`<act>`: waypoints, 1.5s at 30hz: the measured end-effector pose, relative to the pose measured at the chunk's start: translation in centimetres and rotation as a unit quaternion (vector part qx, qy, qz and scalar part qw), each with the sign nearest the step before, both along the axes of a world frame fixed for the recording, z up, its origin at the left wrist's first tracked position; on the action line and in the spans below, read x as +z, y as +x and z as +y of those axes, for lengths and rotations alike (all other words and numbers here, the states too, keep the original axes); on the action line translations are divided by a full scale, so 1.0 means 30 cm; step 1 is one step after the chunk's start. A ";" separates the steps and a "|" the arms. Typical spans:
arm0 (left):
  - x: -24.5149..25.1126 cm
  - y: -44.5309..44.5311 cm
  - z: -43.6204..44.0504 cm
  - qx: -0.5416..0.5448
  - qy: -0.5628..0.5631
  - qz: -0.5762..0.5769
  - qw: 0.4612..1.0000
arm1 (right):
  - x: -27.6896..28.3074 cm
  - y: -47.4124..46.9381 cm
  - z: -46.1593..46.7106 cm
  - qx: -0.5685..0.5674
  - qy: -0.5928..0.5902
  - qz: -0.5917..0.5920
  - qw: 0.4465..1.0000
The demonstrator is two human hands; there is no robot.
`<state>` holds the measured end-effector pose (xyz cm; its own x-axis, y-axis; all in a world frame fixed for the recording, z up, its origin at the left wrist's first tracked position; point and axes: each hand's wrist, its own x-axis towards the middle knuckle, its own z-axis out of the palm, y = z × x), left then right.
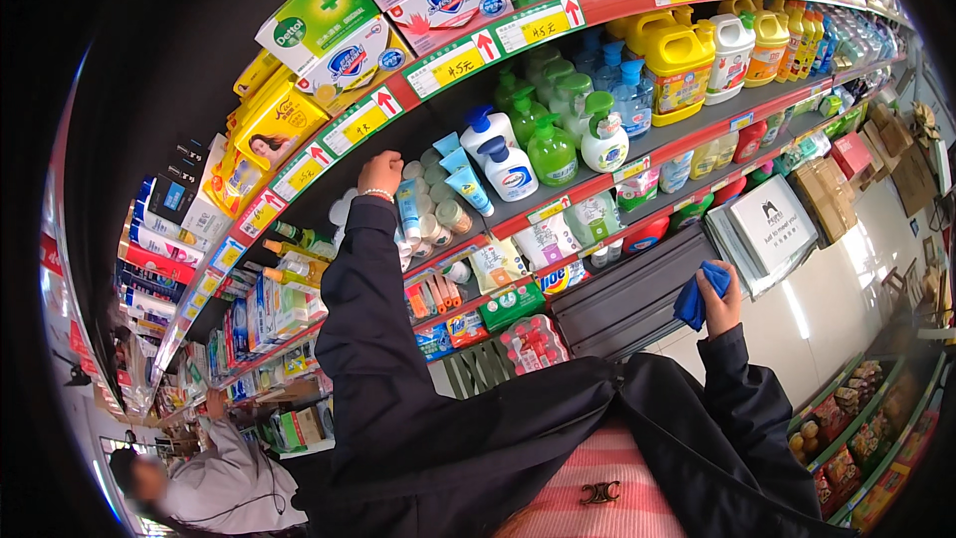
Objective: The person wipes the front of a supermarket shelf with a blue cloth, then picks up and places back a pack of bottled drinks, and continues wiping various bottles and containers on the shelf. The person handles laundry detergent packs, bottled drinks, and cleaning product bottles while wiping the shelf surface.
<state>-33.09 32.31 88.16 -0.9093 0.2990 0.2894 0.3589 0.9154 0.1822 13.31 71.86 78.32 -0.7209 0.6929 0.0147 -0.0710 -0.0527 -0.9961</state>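
My left hand reaches in over the middle shelf, its fingers curled. Its fingertips are partly hidden, so whether they grip anything cannot be told. Right beside its wrist stands a light-blue squeeze tube, among several small clear-lidded jars. More blue tubes stand in a row to the right, followed by white pump bottles with blue tops and green pump bottles. Out to the right, away from the shelf, my right hand holds a bunched blue cloth.
Boxed soaps fill the shelf above, behind a red price-tag rail. Bagged goods stand lower. A dark bare panel and stacked cartons lie to the right. Another person stands at the lower left.
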 end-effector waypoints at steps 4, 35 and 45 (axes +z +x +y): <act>0.009 0.063 0.023 0.067 -0.149 -0.074 0.984 | 0.004 -0.015 -0.005 -0.002 -0.012 -0.001 1.000; 0.018 -0.053 0.269 -0.077 0.406 0.043 0.910 | 0.011 0.017 0.005 -0.041 0.013 -0.011 0.999; 0.006 -0.095 0.309 -0.102 0.401 -0.046 0.909 | 0.004 0.050 0.001 -0.060 0.027 -0.021 0.998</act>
<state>-35.95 41.58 88.33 -0.8905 0.1901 0.4135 0.4550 0.3912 0.8000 14.82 71.91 78.43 -0.6335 0.7733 0.0262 -0.0318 0.0078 -0.9995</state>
